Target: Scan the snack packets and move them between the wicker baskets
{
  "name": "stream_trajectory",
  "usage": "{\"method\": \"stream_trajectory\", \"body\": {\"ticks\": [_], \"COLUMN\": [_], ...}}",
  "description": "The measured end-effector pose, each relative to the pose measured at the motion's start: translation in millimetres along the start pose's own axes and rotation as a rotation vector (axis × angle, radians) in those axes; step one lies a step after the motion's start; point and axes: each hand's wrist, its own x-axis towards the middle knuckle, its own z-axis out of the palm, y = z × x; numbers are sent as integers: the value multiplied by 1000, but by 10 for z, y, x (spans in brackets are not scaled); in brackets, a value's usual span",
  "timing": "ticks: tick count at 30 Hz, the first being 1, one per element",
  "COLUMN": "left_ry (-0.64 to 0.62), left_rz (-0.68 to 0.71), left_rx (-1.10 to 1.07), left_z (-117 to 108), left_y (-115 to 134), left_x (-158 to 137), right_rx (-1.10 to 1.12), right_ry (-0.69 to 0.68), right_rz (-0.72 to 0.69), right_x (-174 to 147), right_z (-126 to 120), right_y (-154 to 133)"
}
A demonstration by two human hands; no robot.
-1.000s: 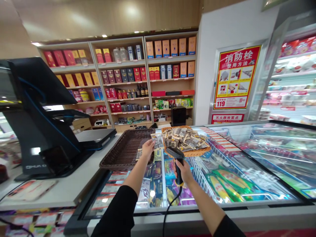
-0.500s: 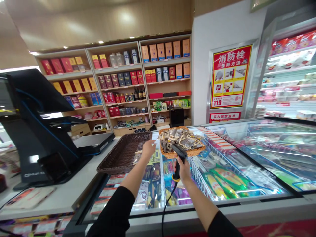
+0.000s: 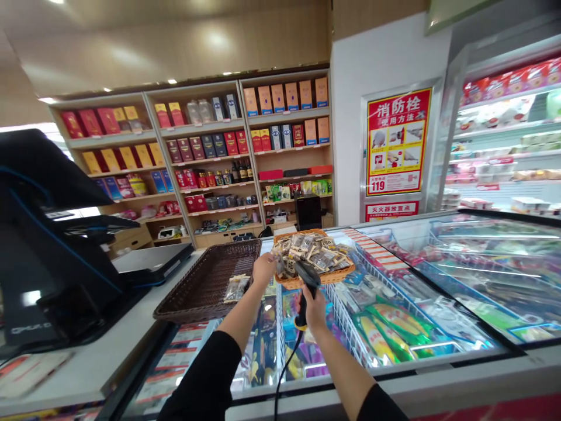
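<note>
My right hand (image 3: 314, 307) is wrapped around the handle of a black barcode scanner (image 3: 308, 277), its head pointing at the light wicker basket. A cable runs down from the handle. My left hand (image 3: 264, 269) is at the left edge of that wicker basket (image 3: 291, 284), fingers pinched on a small snack packet (image 3: 279, 264) at the pile's side. Many beige and clear packets (image 3: 316, 250) heap up in the basket. To the left lies a dark brown wicker tray (image 3: 197, 292), with a few similar packets (image 3: 236, 287) at its right end, partly behind my left forearm.
Both baskets rest on the glass top of a chest freezer (image 3: 394, 365) full of packaged food. A black checkout terminal (image 3: 39, 234) and a flat scale (image 3: 153, 260) stand on the left counter (image 3: 87, 368). Shelves of boxes (image 3: 210, 146) line the back wall.
My left hand has moved from over the brown tray's right end to the packets in the light basket. The scanner stays in my right hand. The view has shifted slightly right.
</note>
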Motion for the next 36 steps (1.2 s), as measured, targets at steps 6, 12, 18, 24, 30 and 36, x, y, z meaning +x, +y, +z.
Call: {"method": "stream_trajectory", "body": {"ticks": [6,12,18,24,30,36], "left_ry": [-54,-37,-40,-61,-55,33], "left_rz": [-186,-299,-254,-242,-240,-272], "left_rx": [-680,-895,-930,-933,-928,-812], "left_z": [-265,-387,-304,-267,-280,-316], "left_y": [-366,-753,-789,-806,-792,-761], "left_x": [48,-132,-114,-91,-123,-106], "right_rx": [26,-156,-260,-272,-234,-182], "right_ry": [-165,-368,-400,-400,-402,-374], "right_rz": [92,81,89,101,112,148], "right_x": [-80,-169,-213,-203,-199,-193], "right_z": [39,7,20,15,9,5], "right_y": [-53,-95,-139,-104,-108,-66]}}
